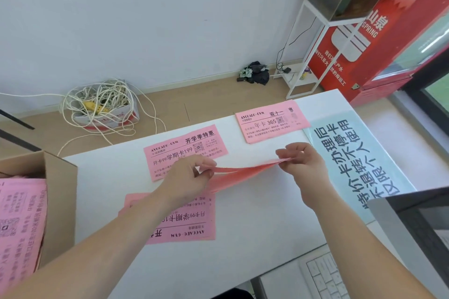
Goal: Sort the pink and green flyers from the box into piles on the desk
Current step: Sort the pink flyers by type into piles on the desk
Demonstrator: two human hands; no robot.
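Above the white desk, my left hand and my right hand pinch opposite ends of one pink flyer, seen nearly edge-on. A pink flyer pile lies at the desk's far middle, partly behind my left hand. A second pink pile lies at the far right. Another pink flyer lies upside down under my left forearm. The cardboard box at the left holds a stack of pink flyers. No green flyer shows.
A pale blue printed sign lies along the desk's right side. A monitor and white keyboard sit at the near right. On the floor behind are a box of tangled cords, a white stand and a red cooler.
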